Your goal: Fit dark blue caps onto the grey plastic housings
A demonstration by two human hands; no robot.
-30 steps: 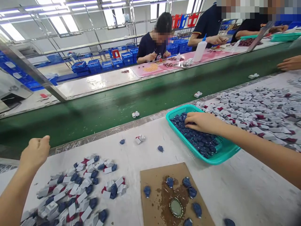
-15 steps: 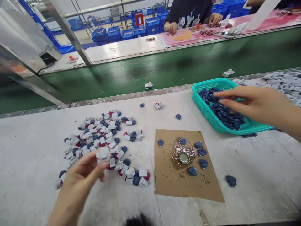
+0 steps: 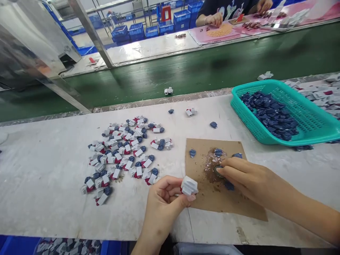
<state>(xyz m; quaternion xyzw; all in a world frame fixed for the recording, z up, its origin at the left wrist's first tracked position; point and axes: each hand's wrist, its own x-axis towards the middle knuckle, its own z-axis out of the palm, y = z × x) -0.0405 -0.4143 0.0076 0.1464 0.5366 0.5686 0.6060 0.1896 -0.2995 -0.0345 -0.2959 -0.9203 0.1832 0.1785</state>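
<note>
My left hand pinches a small white plastic piece with a bit of red at its edge, just left of a brown cardboard sheet. Over the sheet, my right hand has its fingertips pressed together at a small round cap, which they mostly cover. Whatever those fingers hold is hidden. Wet, shiny liquid spreads around the cap. Several small dark blue pieces, such as this blue piece, lie on the cardboard, some partly behind my right hand.
Joined white, red and blue pieces are spread on the left. A teal basket holds blue pieces at the right, with white pieces behind. Beyond runs a green conveyor; across it a person's hand works. A blue bin sits below.
My right hand has come from the basket down to the cap on the cardboard. My left hand has carried the white piece rightward from the pile to the cardboard's edge. The view has shifted.
</note>
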